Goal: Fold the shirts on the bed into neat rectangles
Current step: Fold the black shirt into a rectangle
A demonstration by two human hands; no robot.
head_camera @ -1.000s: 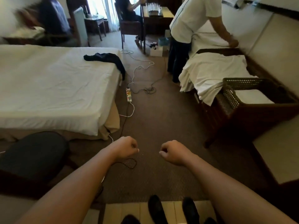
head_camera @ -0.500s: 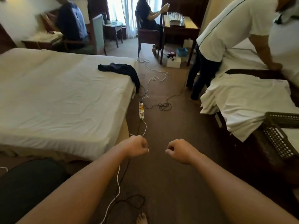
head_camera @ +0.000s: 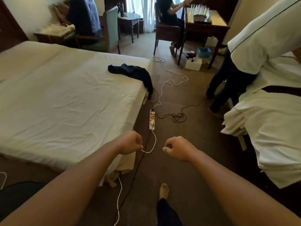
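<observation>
1. Over the carpet between the two beds, your left hand (head_camera: 130, 142) and right hand (head_camera: 176, 148) are held out in front of you, both clenched into fists and grasping nothing; the white cable (head_camera: 152, 144) only passes behind the left one on the floor
2. Your one visible shirt, the dark shirt (head_camera: 133, 73), lies crumpled at the far right corner of the bed (head_camera: 65, 98) on your left, with one end hanging over the edge
3. Nothing is folded yet as far as this view shows: no neat rectangle sits on the sheet, and the shirt is untouched and well apart from both hands
4. All the work seems to be left: reach the corner, pull the shirt fully onto the sheet, spread it flat, then fold it
5. On the way, mind the power strip (head_camera: 152, 119) and the loose cords just beside the bed; your bare foot (head_camera: 163, 190) is near them
6. Another person in a white top (head_camera: 263, 35) bends over the other bed on your right, clear of your shirt
</observation>
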